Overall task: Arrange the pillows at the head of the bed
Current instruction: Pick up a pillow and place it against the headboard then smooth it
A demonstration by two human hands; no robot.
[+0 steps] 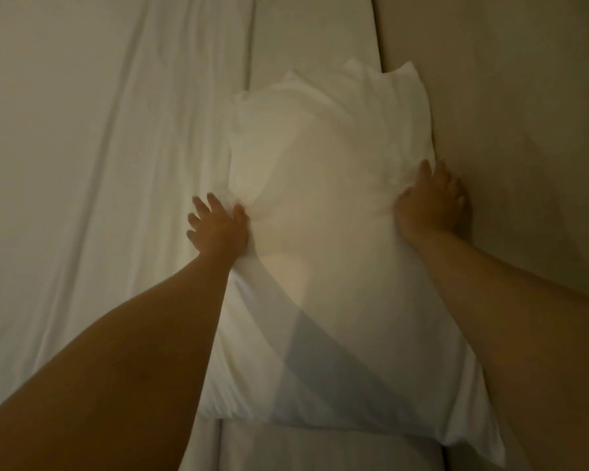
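A plump white pillow (323, 198) lies on the bed against the beige headboard (507, 113) on the right. My left hand (218, 226) presses into the pillow's left edge with its fingers spread on the sheet side. My right hand (429, 202) presses the pillow's right edge, wedged between pillow and headboard, fingers apart. Both hands squeeze the pillow from its two sides. A second white pillow corner (357, 68) peeks out behind the first one.
A creased white sheet (116, 164) covers the bed to the left. A folded white cover edge (320, 447) lies under the pillow's near end. The headboard panel fills the right side.
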